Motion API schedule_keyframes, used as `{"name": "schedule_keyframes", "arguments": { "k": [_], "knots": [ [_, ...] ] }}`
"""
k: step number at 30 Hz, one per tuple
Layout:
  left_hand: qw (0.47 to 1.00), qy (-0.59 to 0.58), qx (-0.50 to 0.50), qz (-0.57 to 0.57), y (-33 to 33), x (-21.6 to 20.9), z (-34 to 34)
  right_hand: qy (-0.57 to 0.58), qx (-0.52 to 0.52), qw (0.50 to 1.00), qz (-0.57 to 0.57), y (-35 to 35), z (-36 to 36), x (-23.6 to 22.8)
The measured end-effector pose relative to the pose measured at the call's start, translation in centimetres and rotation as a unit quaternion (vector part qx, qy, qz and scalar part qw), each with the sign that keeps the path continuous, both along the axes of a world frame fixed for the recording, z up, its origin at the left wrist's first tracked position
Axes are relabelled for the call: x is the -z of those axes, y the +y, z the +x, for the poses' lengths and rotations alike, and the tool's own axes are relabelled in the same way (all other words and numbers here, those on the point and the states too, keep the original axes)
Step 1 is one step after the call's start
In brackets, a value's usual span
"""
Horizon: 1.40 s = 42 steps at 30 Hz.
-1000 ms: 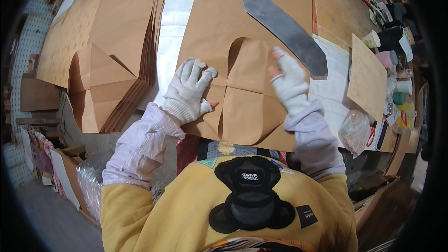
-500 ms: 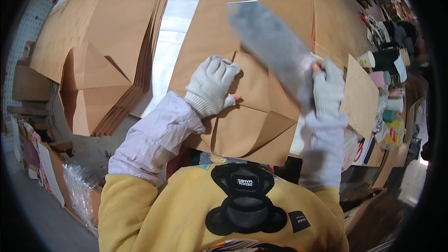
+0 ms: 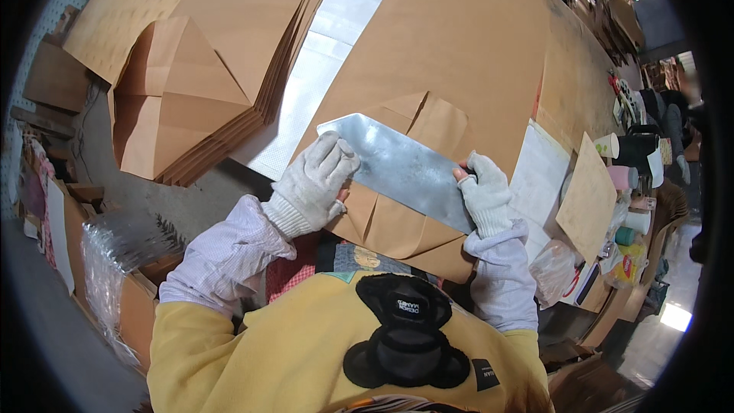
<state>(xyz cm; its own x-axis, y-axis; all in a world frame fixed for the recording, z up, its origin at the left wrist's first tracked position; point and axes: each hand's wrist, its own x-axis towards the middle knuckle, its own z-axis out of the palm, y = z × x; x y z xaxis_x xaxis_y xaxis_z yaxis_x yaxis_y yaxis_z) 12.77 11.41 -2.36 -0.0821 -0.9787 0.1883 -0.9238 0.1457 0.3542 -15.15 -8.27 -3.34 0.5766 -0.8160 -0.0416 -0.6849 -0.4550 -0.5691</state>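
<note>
A flat grey metal plate (image 3: 409, 172) with an angled left end lies across the folded bottom of a brown paper bag (image 3: 474, 38). My right hand (image 3: 489, 195), in a white knit glove with a bare thumb tip, grips the plate's right end. At the other end, my left hand (image 3: 313, 180) is closed over the plate's lower left edge, its thumb tip showing near the paper. The underside of the left fingers is hidden. Creased flaps of the bag (image 3: 390, 226) show below the plate.
Left of the work, a stack of paper bags (image 3: 191, 99) has its top one's end folded open. A white sheet (image 3: 336, 30) lies between. On the right are a thin board (image 3: 586, 191), a paper cup (image 3: 607, 145), a pink cup (image 3: 623, 177) and a plastic bag (image 3: 554, 271).
My right hand has brought the raised plate down and left onto the bag's folded end. My left hand has shifted from the paper to the plate's left end. The whole view has shifted.
</note>
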Motion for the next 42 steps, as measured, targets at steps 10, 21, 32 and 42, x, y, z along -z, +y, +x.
{"name": "schedule_keyframes", "arguments": {
  "k": [10, 21, 32, 42],
  "knots": [
    [0.999, 0.007, -0.023, 0.029, 0.5, 0.6, -0.1, 0.024, -0.014, 1.0, -0.002, -0.4, 0.4, 0.3],
    [0.991, -0.024, -0.009, 0.128, -0.6, -0.9, -1.0, 0.002, -0.161, 0.965, -0.205, 4.6, 1.4, 0.7],
    [0.986, -0.114, 0.005, 0.126, -0.7, -1.9, -1.4, 0.041, -0.136, 0.973, -0.184, 5.2, 1.4, 0.4],
    [0.984, -0.111, 0.128, 0.055, -2.2, -2.1, -0.9, -0.205, -0.093, 0.971, -0.08, 3.5, -0.8, 1.7]
  ]
}}
